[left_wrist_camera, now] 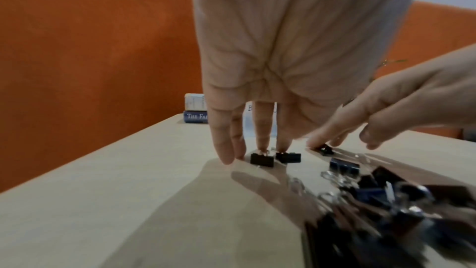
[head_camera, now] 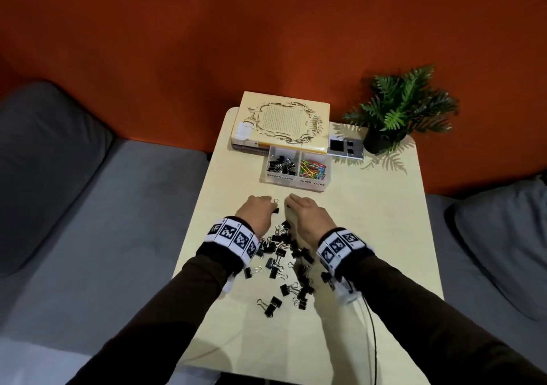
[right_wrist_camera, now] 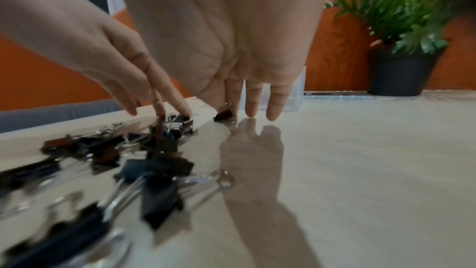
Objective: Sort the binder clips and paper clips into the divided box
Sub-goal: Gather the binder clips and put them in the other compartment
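The left hand (left_wrist_camera: 283,58) presses 2 binder clips (left_wrist_camera: 262,160) with straight, slightly spread fingers (left_wrist_camera: 224,142). The right hand (right_wrist_camera: 226,27) touches another clip (right_wrist_camera: 223,116), its fingers (right_wrist_camera: 251,101) straight.

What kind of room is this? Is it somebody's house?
Probably a living room or lounge corner; home or office, I can't tell. Grey sofa cushions flank a small pale table against an orange wall, with a potted plant and books on it.

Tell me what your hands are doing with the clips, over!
Left hand open, touching two binder clips. Right hand open, touching one clip. Loose pile on table, nothing blocking the divided box.
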A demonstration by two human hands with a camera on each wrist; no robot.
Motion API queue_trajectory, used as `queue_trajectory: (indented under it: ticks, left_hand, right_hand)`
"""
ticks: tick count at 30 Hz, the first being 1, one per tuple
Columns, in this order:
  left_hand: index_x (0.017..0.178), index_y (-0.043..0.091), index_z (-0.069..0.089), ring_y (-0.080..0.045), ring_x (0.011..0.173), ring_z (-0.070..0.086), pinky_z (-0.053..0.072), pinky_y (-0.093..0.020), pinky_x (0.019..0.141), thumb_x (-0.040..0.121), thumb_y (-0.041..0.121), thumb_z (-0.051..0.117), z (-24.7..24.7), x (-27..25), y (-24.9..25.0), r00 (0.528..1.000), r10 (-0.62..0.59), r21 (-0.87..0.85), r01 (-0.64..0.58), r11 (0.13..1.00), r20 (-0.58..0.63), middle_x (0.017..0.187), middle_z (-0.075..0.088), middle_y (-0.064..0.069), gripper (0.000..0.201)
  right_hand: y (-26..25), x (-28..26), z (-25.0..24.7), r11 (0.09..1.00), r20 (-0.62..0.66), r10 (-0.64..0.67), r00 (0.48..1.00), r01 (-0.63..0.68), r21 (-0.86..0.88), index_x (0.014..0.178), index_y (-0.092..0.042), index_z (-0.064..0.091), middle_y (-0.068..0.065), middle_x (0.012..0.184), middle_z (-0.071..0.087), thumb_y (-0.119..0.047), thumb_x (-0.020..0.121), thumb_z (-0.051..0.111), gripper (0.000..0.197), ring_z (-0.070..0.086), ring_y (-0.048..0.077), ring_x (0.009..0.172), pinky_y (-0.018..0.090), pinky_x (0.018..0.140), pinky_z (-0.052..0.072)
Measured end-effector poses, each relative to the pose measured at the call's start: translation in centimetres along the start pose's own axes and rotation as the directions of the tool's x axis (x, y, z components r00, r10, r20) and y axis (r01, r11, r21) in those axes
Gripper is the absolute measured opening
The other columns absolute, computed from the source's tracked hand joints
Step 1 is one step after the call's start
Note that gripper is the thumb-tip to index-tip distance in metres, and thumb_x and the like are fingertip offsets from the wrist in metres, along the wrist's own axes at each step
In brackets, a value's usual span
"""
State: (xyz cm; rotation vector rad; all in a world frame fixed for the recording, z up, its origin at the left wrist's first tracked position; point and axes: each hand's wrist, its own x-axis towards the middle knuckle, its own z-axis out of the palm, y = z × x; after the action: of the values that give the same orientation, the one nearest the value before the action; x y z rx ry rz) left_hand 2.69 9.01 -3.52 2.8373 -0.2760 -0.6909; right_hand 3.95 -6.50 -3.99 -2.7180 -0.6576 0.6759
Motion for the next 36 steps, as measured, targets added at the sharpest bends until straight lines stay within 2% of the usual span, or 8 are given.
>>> queue_trajectory:
  ticks: [3, 5, 8, 14, 19, 27, 31, 36]
  left_hand:
    - [0.132, 0.009, 0.047, -0.037, 0.125, 0.043, 0.039, -0.043, 0.107, 0.091, 0.034, 0.052, 1.7, -2.2, -0.4, 0.998, -0.053, -0.068, 0.056, 0.996, 0.046, 0.148, 0.039, -0.011, 0.049]
    - [0.139, 0.014, 0.038, -0.037, 0.129, 0.035, 0.037, -0.045, 0.109, 0.075, 0.048, 0.069, 2.8, -3.7, -0.2, 0.995, -0.061, -0.138, 0.071, 0.988, 0.077, 0.152, 0.03, -0.008, 0.079]
    - [0.137, 0.018, 0.042, -0.033, 0.121, 0.042, 0.04, -0.041, 0.104, 0.066, 0.038, 0.08, 4.4, -4.2, 0.4, 0.996, -0.085, -0.214, 0.075, 0.974, -0.036, 0.141, 0.04, -0.006, 0.083]
    - [0.112, 0.015, 0.059, -0.03, 0.102, 0.06, 0.052, -0.039, 0.088, 0.074, 0.017, 0.073, 4.5, -3.8, 1.8, 0.967, -0.223, -0.455, 0.144, 0.879, -0.125, 0.113, 0.058, -0.01, 0.041]
    - [0.098, 0.012, 0.069, -0.027, 0.1, 0.062, 0.054, -0.035, 0.084, 0.077, 0.01, 0.067, 3.8, -3.4, 2.7, 0.945, -0.305, -0.495, 0.212, 0.842, -0.114, 0.108, 0.064, -0.01, 0.021]
    - [0.104, 0.012, 0.073, -0.023, 0.102, 0.067, 0.053, -0.029, 0.089, 0.079, 0.011, 0.073, 3.2, -3.7, 2.0, 0.928, -0.353, -0.56, 0.232, 0.795, -0.117, 0.109, 0.073, -0.009, 0.025]
    - [0.105, 0.011, 0.073, -0.023, 0.101, 0.068, 0.054, -0.03, 0.093, 0.079, 0.009, 0.073, 0.8, -3.5, 1.7, 0.924, -0.348, -0.603, 0.188, 0.775, -0.159, 0.108, 0.073, -0.01, 0.026]
    - [0.107, 0.01, 0.072, -0.025, 0.099, 0.068, 0.053, -0.029, 0.091, 0.079, 0.009, 0.073, -4.8, 0.3, 1.7, 0.89, -0.367, -0.646, 0.115, 0.755, -0.27, 0.109, 0.073, -0.011, 0.028]
  right_hand:
    - [0.6, -1.9, 1.1, 0.998, -0.034, 0.013, 0.999, -0.011, 0.063, 0.128, -0.015, 0.042, 0.008, 0.145, 0.038, -0.027, 0.091, 0.046, 0.04, 0.035, 0.028, 0.129, 0.047, 0.103, 0.039]
    - [0.7, -3.3, 1.8, 0.989, 0.023, -0.004, 1.0, 0.0, 0.147, 0.134, -0.019, 0.035, 0.008, 0.144, 0.034, -0.039, 0.081, 0.059, 0.061, 0.031, 0.027, 0.129, 0.043, 0.106, 0.034]
    - [0.1, -3.8, 2.8, 0.989, 0.049, -0.061, 0.997, 0.054, 0.14, 0.138, -0.029, 0.026, 0.006, 0.141, 0.033, -0.031, 0.069, 0.074, 0.084, 0.029, 0.026, 0.124, 0.04, 0.105, 0.034]
    - [-0.7, -3.3, 2.8, 0.985, -0.063, -0.023, 0.998, 0.033, 0.17, 0.117, -0.012, 0.054, 0.015, 0.12, 0.05, -0.005, 0.081, 0.059, 0.037, 0.045, 0.034, 0.107, 0.04, 0.091, 0.043]
    - [-1.0, -3.7, 2.7, 0.973, -0.118, 0.064, 0.991, -0.035, 0.23, 0.104, -0.011, 0.064, 0.014, 0.106, 0.059, -0.001, 0.077, 0.059, 0.029, 0.056, 0.032, 0.097, 0.029, 0.076, 0.042]
    - [-0.6, -4.8, 2.5, 0.952, -0.215, 0.138, 0.967, -0.07, 0.298, 0.088, -0.015, 0.072, 0.009, 0.084, 0.076, -0.005, 0.079, 0.061, 0.018, 0.065, 0.024, 0.078, 0.032, 0.069, 0.052]
    - [-0.3, -5.6, 3.1, 0.942, -0.24, 0.136, 0.961, -0.051, 0.331, 0.07, -0.017, 0.066, 0.002, 0.064, 0.067, -0.002, 0.079, 0.059, 0.019, 0.054, 0.014, 0.063, 0.024, 0.058, 0.041]
    - [-0.1, -6.5, 3.3, 0.919, -0.25, 0.139, 0.958, -0.031, 0.393, 0.071, -0.011, 0.066, 0.006, 0.07, 0.069, -0.011, 0.082, 0.064, 0.011, 0.064, 0.019, 0.068, 0.033, 0.066, 0.053]
